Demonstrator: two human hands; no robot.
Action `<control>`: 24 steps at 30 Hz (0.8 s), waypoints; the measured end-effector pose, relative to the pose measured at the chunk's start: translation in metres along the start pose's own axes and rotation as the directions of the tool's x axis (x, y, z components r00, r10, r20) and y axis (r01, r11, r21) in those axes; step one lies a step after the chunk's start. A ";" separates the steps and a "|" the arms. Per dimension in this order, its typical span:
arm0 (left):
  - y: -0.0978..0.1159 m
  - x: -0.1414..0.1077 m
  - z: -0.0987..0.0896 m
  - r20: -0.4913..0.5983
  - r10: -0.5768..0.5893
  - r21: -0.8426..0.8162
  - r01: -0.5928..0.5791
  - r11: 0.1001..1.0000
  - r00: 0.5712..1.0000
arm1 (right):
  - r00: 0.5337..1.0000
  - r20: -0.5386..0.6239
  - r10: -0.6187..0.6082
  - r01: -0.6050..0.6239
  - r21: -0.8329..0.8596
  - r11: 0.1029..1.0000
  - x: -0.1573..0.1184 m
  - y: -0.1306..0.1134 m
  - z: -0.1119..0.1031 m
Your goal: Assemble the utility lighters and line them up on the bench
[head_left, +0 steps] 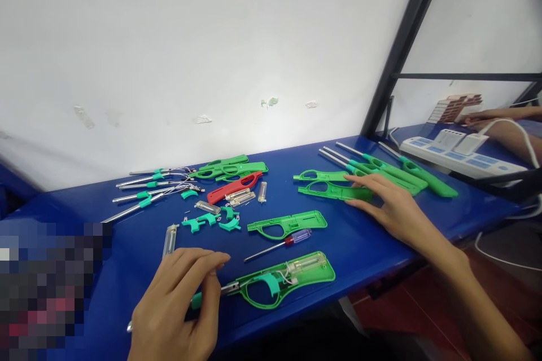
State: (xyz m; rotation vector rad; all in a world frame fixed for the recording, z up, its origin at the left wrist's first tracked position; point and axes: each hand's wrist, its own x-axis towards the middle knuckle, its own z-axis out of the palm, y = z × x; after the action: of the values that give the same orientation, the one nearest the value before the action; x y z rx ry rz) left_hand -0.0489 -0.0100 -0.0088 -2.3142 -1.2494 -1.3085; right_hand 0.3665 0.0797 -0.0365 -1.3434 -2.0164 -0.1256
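Note:
My left hand (180, 302) is closed over the metal barrel end of an opened gas lighter near the table's front edge. The lighter's green half-shell (324, 274) lies open side up, holding a clear fuel tank (307, 263), a teal trigger (271, 282) and a thin white wire. Over on the right, my right hand (393, 208) has its thumb and fingers around the wide end of a hollow green half-shell (326, 190). Another green half-shell (326, 176) lies just behind that one. A screwdriver (292, 240) and a separate green half-shell (305, 221) lie between my hands.
Barrels with wires (156, 184), green shells (237, 169), a red shell (235, 187), clear tanks (241, 197) and teal triggers (207, 219) lie at the back left. Several closed lighters (398, 175) lie back right, near a power strip (457, 156). Another person's arm (503, 121) shows beyond the black frame.

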 end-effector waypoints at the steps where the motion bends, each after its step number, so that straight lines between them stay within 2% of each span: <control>1: 0.000 -0.001 0.000 0.004 -0.004 -0.002 0.004 1.000 1.000 | 1.000 0.001 0.000 0.000 0.002 1.000 0.000 -0.001 0.000; 5: -0.002 -0.004 0.000 0.045 -0.029 -0.001 0.029 1.000 0.999 | 1.000 0.006 0.003 -0.003 0.006 1.000 0.000 -0.003 -0.002; 15: -0.006 -0.006 0.000 0.063 -0.019 0.000 0.019 1.000 0.998 | 0.999 0.035 0.008 -0.008 -0.008 1.000 -0.001 -0.014 -0.004; 20: -0.007 -0.006 0.000 0.068 -0.008 0.008 0.007 1.000 0.998 | 0.999 -0.035 0.027 -0.028 -0.048 0.998 0.019 -0.005 -0.012; 22: -0.007 -0.005 -0.001 0.073 0.001 0.015 -0.002 1.000 0.997 | 1.000 0.025 0.005 -0.003 -0.066 0.998 0.035 0.006 -0.013; 24: -0.008 -0.005 -0.001 0.076 0.008 0.017 -0.009 1.000 0.997 | 0.989 0.141 -0.041 0.050 -0.061 0.997 0.050 0.018 -0.011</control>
State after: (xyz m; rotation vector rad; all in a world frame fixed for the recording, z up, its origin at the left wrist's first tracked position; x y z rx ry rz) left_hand -0.0569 -0.0091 -0.0138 -2.3751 -1.2673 -1.2124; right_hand 0.3759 0.1222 -0.0037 -1.3803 -2.1776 -0.1203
